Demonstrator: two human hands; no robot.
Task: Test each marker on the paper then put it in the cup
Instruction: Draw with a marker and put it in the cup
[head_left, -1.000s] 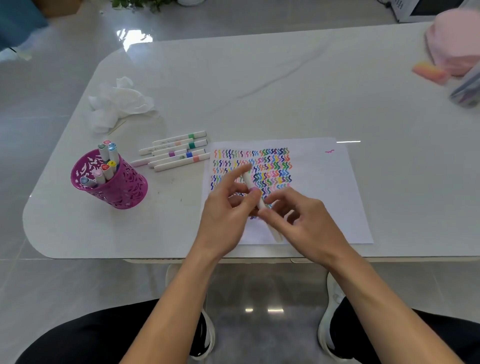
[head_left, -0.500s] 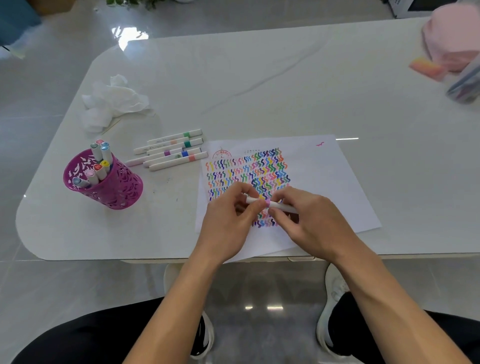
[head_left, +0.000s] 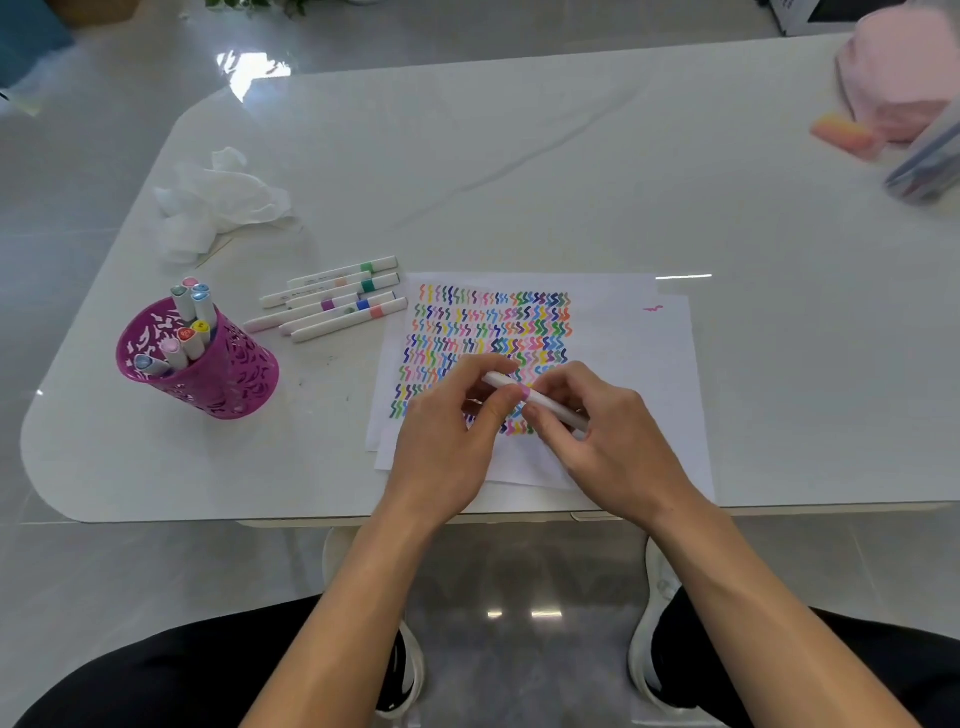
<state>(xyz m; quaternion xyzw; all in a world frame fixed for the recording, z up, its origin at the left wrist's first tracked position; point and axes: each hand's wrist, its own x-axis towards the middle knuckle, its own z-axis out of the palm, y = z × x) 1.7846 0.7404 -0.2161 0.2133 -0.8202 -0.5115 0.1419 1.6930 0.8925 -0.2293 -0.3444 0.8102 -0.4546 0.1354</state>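
Observation:
Both hands hold one white marker with a pink band (head_left: 530, 396) just above the paper (head_left: 628, 343), which carries rows of coloured squiggles. My left hand (head_left: 452, 436) pinches the marker's left end between thumb and fingers. My right hand (head_left: 597, 431) grips its right part. The marker lies nearly level, tilted down to the right. The magenta cut-out cup (head_left: 208, 369) stands at the left with several capped markers upright in it. Several more white markers (head_left: 332, 306) lie in a row between cup and paper.
Crumpled white tissue (head_left: 218, 202) lies at the far left of the white table (head_left: 519, 166). A pink bag (head_left: 904, 78), an orange-pink block (head_left: 844, 135) and a clear pencil case (head_left: 924, 161) sit at the far right corner. My knees show below the table's front edge.
The marker turned from steeply angled to nearly level between my hands. The hands stayed together over the lower part of the squiggles.

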